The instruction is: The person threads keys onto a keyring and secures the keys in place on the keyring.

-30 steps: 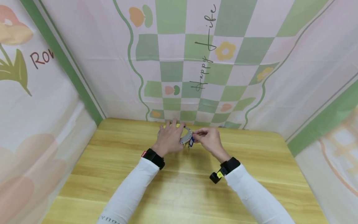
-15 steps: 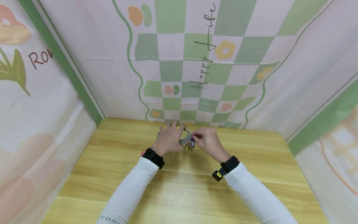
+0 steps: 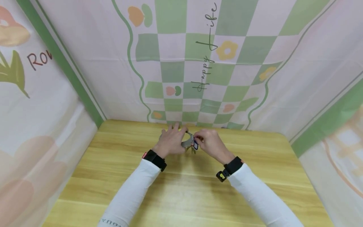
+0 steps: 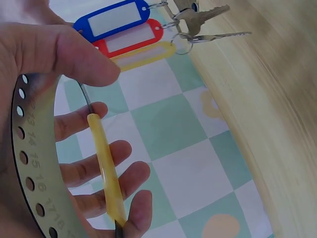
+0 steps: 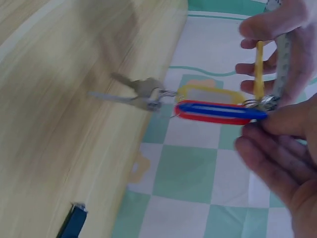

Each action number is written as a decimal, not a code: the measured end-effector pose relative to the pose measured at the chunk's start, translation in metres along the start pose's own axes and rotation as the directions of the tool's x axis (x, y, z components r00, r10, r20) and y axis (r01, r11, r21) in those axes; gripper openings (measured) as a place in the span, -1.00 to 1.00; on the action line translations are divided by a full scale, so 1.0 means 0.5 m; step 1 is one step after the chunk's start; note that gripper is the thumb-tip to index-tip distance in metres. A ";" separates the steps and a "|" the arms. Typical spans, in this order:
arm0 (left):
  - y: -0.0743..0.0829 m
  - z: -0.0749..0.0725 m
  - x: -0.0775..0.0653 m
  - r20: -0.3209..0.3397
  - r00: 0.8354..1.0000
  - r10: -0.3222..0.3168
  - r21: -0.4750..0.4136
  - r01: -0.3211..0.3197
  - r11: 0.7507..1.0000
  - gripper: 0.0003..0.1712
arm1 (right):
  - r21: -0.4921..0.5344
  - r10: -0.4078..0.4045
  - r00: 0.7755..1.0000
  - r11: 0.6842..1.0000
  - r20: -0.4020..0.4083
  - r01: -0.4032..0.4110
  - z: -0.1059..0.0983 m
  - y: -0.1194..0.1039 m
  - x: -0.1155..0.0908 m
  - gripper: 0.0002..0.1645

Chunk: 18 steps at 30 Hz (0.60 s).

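Observation:
My left hand [image 3: 171, 140] grips a grey metal key holder ring [image 3: 187, 142] from above. In the left wrist view its curved plate [image 4: 35, 163] carries a row of holes with numbers, and the fingers spread behind its yellow grip bar [image 4: 106, 168]. At the ring's right side my right hand [image 3: 210, 142] pinches small metal rings [image 5: 267, 102] between thumb and fingers, right at the plate. Blue [image 4: 114, 21], red [image 4: 131, 40] and yellow [image 4: 146, 56] key tags hang there together. Several metal keys [image 4: 200, 21] dangle from the tags' outer ends.
The wooden table [image 3: 187, 195] runs back to a checked cloth wall [image 3: 173, 71], close behind the hands. Cloth walls stand at left [image 3: 42, 126] and right [image 3: 334, 126] too. A narrow dark object [image 5: 73, 222] shows low in the right wrist view.
My right hand has moved slightly left and closer onto the ring's edge. The tags and keys have swung a little lower. The left hand keeps its place, and the ring has tipped slightly.

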<state>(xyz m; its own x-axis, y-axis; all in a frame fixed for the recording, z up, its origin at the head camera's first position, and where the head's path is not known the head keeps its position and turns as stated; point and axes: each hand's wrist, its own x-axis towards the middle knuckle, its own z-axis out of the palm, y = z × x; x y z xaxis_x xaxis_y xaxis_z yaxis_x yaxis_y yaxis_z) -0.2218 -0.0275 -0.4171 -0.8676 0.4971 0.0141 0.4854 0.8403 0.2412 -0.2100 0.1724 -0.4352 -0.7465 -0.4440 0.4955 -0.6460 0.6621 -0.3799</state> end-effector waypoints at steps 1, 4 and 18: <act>-0.001 0.001 0.000 0.003 1.000 -0.001 0.000 0.001 1.000 -0.16 | 0.011 0.031 0.999 0.999 0.014 -0.031 0.000 0.000 0.001 -0.91; -0.003 0.004 0.000 0.004 1.000 -0.005 0.005 0.005 1.000 -0.15 | 0.073 0.137 0.990 0.988 0.046 -0.140 0.002 0.001 0.001 -0.92; -0.007 0.010 -0.002 -0.071 0.997 -0.010 0.058 0.014 0.998 -0.12 | 0.407 0.441 0.894 0.804 0.081 -0.434 0.009 0.004 -0.008 -0.92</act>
<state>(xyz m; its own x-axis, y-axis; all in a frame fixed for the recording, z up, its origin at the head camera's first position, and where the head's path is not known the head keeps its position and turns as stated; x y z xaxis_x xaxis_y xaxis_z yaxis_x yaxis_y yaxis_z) -0.2223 -0.0299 -0.4231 -0.8778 0.4723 0.0804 0.4787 0.8584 0.1842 -0.2089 0.1725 -0.4415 -0.9652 -0.1534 0.2120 -0.2602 0.4792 -0.8383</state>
